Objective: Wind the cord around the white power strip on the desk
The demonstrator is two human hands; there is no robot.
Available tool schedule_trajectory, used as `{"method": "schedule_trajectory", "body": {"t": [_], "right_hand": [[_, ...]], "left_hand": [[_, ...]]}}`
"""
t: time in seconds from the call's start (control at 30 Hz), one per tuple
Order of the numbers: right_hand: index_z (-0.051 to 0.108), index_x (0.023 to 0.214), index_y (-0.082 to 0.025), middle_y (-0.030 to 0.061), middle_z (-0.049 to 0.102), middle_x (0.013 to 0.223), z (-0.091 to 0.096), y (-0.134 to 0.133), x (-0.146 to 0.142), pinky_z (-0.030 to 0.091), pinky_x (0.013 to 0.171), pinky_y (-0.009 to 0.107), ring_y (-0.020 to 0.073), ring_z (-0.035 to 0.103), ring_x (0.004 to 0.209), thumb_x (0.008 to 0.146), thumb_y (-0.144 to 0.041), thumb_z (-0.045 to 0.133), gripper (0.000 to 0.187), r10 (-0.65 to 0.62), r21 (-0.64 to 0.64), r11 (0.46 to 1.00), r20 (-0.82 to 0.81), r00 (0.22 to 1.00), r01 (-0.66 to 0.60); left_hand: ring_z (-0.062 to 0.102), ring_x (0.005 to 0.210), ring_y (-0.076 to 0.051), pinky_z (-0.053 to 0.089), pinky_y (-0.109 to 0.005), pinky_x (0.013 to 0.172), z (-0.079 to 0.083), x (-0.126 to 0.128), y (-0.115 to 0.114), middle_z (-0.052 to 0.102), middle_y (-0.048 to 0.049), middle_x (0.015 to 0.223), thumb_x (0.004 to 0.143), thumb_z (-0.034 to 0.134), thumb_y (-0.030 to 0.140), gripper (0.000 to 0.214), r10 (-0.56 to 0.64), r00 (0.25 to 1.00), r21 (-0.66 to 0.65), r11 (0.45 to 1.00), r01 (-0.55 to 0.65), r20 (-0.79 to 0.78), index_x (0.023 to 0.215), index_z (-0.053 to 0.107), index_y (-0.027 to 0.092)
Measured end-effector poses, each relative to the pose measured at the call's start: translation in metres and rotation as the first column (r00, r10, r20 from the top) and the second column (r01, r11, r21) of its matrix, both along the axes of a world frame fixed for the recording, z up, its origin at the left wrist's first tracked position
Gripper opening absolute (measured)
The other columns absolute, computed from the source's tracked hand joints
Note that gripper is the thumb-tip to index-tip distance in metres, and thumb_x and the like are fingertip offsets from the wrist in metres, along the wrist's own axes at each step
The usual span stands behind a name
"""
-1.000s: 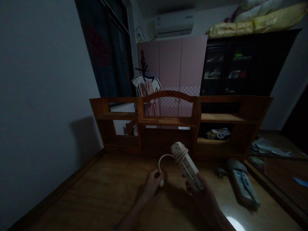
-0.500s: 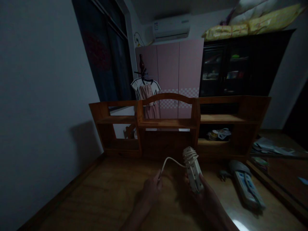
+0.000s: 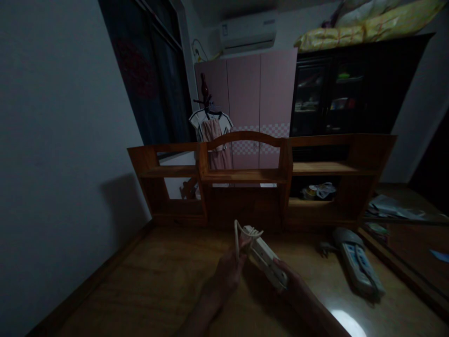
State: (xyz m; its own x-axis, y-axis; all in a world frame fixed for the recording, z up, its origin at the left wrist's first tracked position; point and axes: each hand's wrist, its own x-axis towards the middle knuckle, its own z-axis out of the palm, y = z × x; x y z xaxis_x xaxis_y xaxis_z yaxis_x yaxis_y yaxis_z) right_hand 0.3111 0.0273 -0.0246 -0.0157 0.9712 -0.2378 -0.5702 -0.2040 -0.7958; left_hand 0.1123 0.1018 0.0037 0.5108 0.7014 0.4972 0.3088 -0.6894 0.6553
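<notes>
A white power strip (image 3: 265, 260) is held tilted above the wooden surface, its far end leaning left. My right hand (image 3: 293, 281) is closed around the strip's near end. Loops of its white cord (image 3: 248, 235) go round the far end. My left hand (image 3: 231, 269), close beside that end, is closed on the cord, which rises from the fist in a narrow bend. Where the fingers meet the strip is dim and blurred. A second power strip (image 3: 361, 269), with its cord wrapped and its plug beside it, lies to the right of my right hand.
A low wooden shelf unit (image 3: 245, 177) stands across the back of the wooden surface (image 3: 157, 281). The white wall (image 3: 70, 187) borders the left side. Right of a raised wooden edge (image 3: 396, 269) lie papers and plastic (image 3: 393, 207). A bright light spot falls at front right.
The held power strip has swung left and tilted over. My left hand has moved slightly right and up toward it, and the cord between them has drawn into a tight loop.
</notes>
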Motion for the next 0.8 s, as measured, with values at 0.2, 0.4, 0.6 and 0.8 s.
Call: {"method": "schedule_trajectory", "body": {"t": [0.2, 0.4, 0.6, 0.8], "right_hand": [[0.064, 0.086, -0.011, 0.0057, 0.063, 0.062, 0.005, -0.007, -0.004, 0.044, 0.043, 0.023, 0.0153, 0.057, 0.050, 0.080, -0.047, 0.060, 0.036, 0.040, -0.025, 0.999, 0.181, 0.983, -0.036], [0.062, 0.082, -0.013, 0.0020, 0.060, 0.058, 0.009, -0.013, 0.001, 0.040, 0.038, 0.021, 0.0123, 0.053, 0.045, 0.082, -0.044, 0.057, 0.032, 0.009, 0.011, 1.000, 0.134, 0.991, -0.011], [0.065, 0.085, -0.010, 0.0096, 0.066, 0.066, 0.022, -0.016, 0.005, 0.037, 0.034, 0.020, 0.0122, 0.053, 0.041, 0.082, -0.049, 0.056, 0.040, 0.017, 0.048, 0.999, 0.039, 0.999, -0.019], [0.066, 0.087, -0.013, 0.0126, 0.068, 0.070, 0.046, -0.026, 0.009, 0.035, 0.035, 0.020, 0.0163, 0.058, 0.046, 0.075, -0.049, 0.063, 0.038, -0.034, 0.006, 0.999, -0.151, 0.988, 0.035]], "left_hand": [[0.037, 0.133, -0.019, 0.033, -0.036, 0.109, 0.006, -0.005, 0.012, 0.028, -0.0082, 0.151, 0.096, 0.034, 0.027, 0.049, 0.208, 0.963, 0.033, 0.976, -0.216, 0.169, 0.144, 0.027, 0.025], [0.031, 0.137, -0.019, 0.027, -0.037, 0.112, 0.003, -0.014, 0.027, 0.021, -0.0079, 0.154, 0.095, 0.038, 0.029, 0.061, 0.423, 0.832, -0.072, 0.901, -0.427, 0.360, 0.148, 0.007, 0.029], [0.041, 0.130, -0.019, 0.029, -0.036, 0.109, -0.010, -0.018, 0.039, 0.041, -0.0094, 0.144, 0.091, 0.046, 0.026, 0.059, 0.442, 0.836, -0.181, 0.897, -0.404, 0.326, 0.145, 0.023, 0.026], [0.059, 0.105, -0.019, 0.045, -0.032, 0.091, -0.027, -0.005, 0.030, 0.063, -0.0093, 0.117, 0.076, 0.052, 0.011, 0.066, 0.121, 0.962, -0.310, 0.950, -0.041, 0.246, 0.139, 0.033, 0.020]]}}
